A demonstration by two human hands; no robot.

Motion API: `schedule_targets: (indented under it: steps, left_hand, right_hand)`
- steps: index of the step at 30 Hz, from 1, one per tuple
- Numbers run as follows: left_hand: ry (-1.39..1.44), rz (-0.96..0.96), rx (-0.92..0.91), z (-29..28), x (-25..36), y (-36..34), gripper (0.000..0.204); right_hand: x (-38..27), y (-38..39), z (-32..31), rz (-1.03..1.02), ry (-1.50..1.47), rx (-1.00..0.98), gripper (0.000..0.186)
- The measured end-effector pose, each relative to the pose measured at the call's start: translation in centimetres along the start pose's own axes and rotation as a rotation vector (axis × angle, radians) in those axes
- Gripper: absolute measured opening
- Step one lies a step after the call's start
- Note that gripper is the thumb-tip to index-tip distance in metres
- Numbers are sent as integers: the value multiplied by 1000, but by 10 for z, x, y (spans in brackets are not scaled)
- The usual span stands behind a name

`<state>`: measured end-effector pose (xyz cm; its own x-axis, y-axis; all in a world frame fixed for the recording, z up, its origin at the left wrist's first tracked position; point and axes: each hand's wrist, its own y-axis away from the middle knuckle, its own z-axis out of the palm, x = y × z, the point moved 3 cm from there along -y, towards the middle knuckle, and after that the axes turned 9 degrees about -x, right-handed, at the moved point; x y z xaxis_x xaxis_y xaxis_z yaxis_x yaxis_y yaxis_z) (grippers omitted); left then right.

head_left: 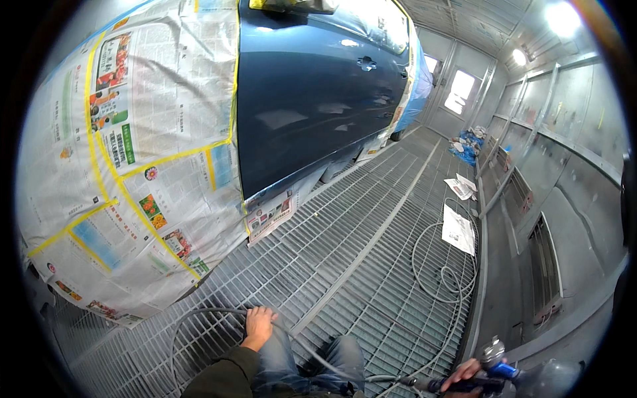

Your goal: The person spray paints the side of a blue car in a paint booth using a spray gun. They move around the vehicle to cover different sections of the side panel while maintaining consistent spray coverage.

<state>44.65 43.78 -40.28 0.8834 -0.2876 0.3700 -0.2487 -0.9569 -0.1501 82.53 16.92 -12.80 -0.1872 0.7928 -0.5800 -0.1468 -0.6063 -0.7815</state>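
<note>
While a grey hose [298,341] is gripped by the left hand [261,325] above the jeans [275,361], a blue-and-silver spray gun [501,369] is held by the right hand [462,375] at lower right. Left fingers are curled over the hose, knuckles up; the thumb can't be made out. Right fingers are wrapped at the gun's dark handle; grip tightness can't be told, that hand being partly hidden at the lower edge. Gun is positioned well apart from the car, near the wall [580,189]. A translucent cup [552,379] is seen beside the gun, blurred. Hose is looped out to the left of the left hand, over the floor grating [371,229]; the other way it is run across the legs toward the gun.

Dark blue car door [312,99] is left exposed at upper centre; pale patches are reflected in it. Adjoining bodywork at left is covered with newspaper [159,66], seams held by yellow tape [174,157]. More hose is coiled on the grating at right; whether it's the same line can't be told. White paper sheets [458,229] are laid near those coils, with blue plastic [468,149] heaped farther back.
</note>
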Motion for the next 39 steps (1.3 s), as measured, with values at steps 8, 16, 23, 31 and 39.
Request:
schedule_targets:
  steps: [8, 16, 23, 31, 39]
  left_hand:
    - [90, 111, 138, -25, 7, 22, 19]
    - [69, 126, 157, -18, 10, 17, 19]
    - [-19, 122, 118, 1, 1, 9, 21]
    - [-5, 104, 71, 12, 4, 15, 23]
    - [-18, 84, 61, 7, 5, 20, 25]
  right_hand:
    - [38, 15, 7, 582, -431, -171, 53]
    - [42, 25, -5, 414, 390, 588, 41]
    - [53, 53, 8, 584, 117, 398, 48]
    - [73, 52, 14, 726, -114, 151, 74]
    - [84, 52, -6, 623, 107, 386, 37]
